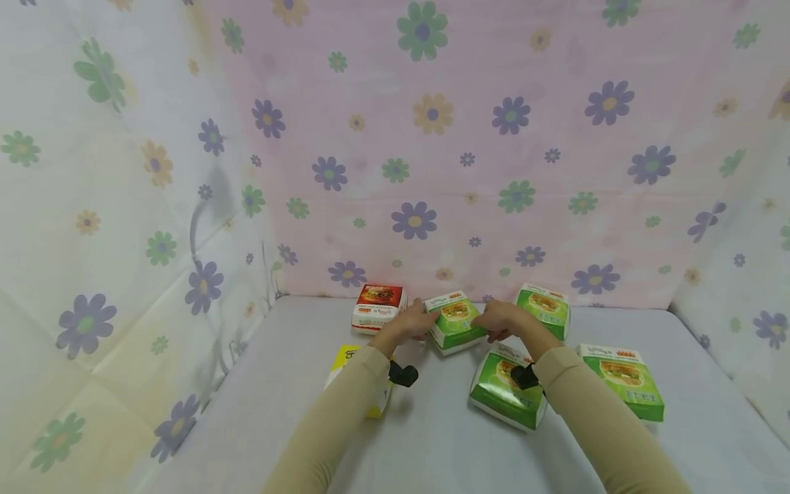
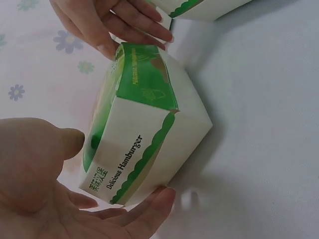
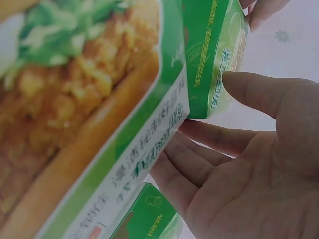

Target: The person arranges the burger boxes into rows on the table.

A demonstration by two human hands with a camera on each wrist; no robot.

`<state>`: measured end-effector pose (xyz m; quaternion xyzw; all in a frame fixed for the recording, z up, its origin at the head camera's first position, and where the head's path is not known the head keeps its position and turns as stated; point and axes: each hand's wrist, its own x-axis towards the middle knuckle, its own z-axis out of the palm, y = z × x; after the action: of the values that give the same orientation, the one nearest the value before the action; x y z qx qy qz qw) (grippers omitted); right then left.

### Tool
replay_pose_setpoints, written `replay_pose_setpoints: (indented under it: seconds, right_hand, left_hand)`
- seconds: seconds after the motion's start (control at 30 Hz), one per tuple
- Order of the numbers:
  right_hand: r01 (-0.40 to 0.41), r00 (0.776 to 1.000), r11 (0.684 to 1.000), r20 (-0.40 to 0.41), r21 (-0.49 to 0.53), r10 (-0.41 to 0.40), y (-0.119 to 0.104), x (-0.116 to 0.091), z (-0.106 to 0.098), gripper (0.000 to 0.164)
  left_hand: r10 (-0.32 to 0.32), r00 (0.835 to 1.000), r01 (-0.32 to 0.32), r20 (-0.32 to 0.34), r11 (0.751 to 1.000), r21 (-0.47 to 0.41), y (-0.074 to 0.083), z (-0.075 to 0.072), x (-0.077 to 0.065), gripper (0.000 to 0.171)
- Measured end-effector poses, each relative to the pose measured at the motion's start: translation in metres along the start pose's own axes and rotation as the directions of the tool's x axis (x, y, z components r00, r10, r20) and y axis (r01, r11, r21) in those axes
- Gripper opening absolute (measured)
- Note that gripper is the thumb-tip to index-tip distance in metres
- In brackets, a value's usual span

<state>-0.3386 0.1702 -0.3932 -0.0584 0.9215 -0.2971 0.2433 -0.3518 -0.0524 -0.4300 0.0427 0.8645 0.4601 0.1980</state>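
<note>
A green and white hamburger box (image 1: pixel 455 328) stands slightly turned near the back of the table, between the two hands. My left hand (image 1: pixel 410 321) holds its left side, thumb at the upper edge and fingers low along the side, as the left wrist view shows on the box's white "Delicious Hamburger" face (image 2: pixel 132 144). On the opposite side my right hand (image 1: pixel 505 320) grips a corner, its thumb on the top edge of the box (image 3: pixel 202 59) and its fingers beneath. Whether the box is lifted off the table I cannot tell.
A red and white burger box (image 1: pixel 378 305) sits behind the left hand. A yellow box (image 1: pixel 344 358) is partly hidden by the left forearm. More green boxes stand at the back right (image 1: pixel 544 312), beneath the right wrist (image 1: pixel 503 394) and at far right (image 1: pixel 623 377). Flowered cloth (image 1: pixel 420 165) hangs behind.
</note>
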Motion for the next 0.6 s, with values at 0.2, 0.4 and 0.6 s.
replay_pose_setpoints:
  seconds: [0.2, 0.4, 0.6]
  right_hand:
    - [0.0, 1.0, 1.0, 0.007, 0.016, -0.001, 0.0, 0.004, 0.0, 0.033]
    - [0.019, 0.999, 0.998, -0.049, 0.051, -0.017, 0.002, 0.01, -0.001, 0.023]
    - [0.079, 0.992, 0.995, -0.099, 0.065, -0.073, 0.003, 0.014, -0.006, 0.048]
  left_hand:
    - [0.02, 1.0, -0.02, 0.007, 0.999, 0.026, -0.001, 0.0, -0.001, 0.065]
    - [0.041, 0.999, -0.042, 0.011, 0.986, 0.164, -0.003, 0.001, -0.003, 0.053]
    - [0.034, 0.994, -0.059, 0.106, 0.968, 0.243, -0.001, 0.01, -0.013, 0.046]
